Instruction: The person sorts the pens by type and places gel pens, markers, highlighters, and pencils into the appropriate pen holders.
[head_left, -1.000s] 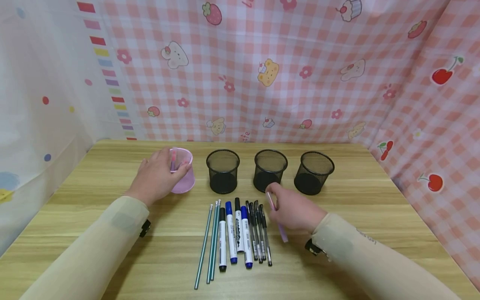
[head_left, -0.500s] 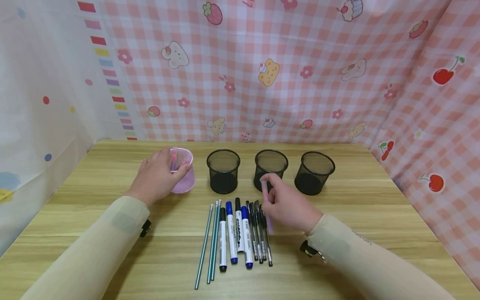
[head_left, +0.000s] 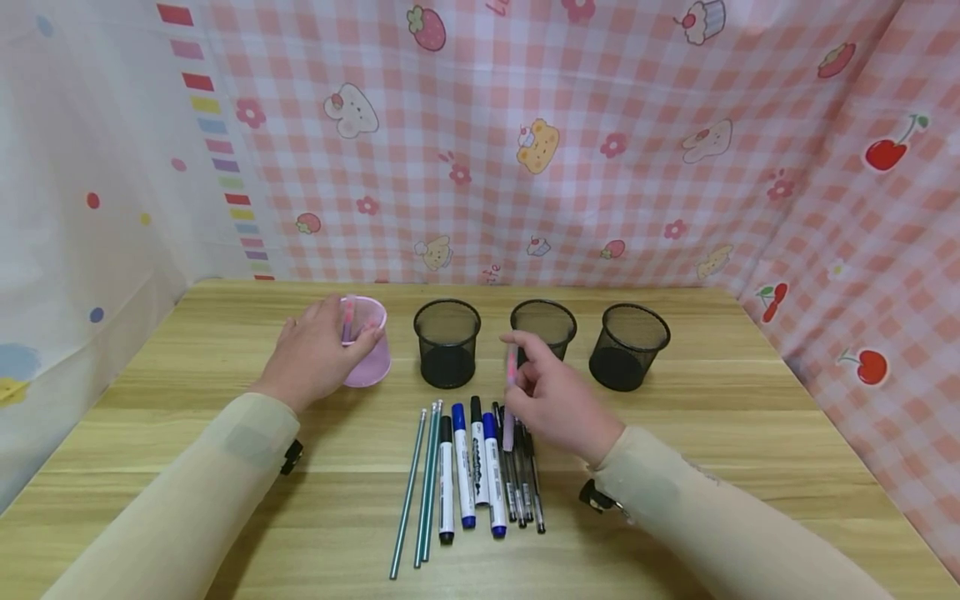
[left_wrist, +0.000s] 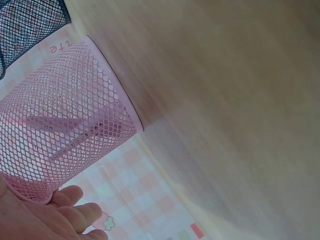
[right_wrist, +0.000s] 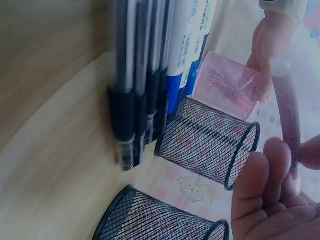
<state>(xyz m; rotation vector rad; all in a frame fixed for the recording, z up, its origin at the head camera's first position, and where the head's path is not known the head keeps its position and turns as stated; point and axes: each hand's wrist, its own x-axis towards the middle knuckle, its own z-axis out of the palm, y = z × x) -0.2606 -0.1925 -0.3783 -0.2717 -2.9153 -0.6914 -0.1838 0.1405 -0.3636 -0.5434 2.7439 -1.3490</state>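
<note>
In the head view, my left hand grips the rim of a pink mesh pen holder, thumb on the near side. The left wrist view shows its fingertips at the rim and slim pink-purple pens through the mesh. My right hand pinches a translucent pink-purple pen between thumb and fingers. That pen stands nearly upright above the black-capped pens. In the right wrist view the held pen passes between the thumb and fingers.
Three black mesh pen holders stand in a row right of the pink one. Teal pencils and white markers with blue or black caps lie before them on the wooden table. Patterned cloth hangs behind.
My right hand has moved left and slightly away from me, lifting the pink-purple pen over the black-capped pens and turning it more upright. The left hand stays at the pink holder.
</note>
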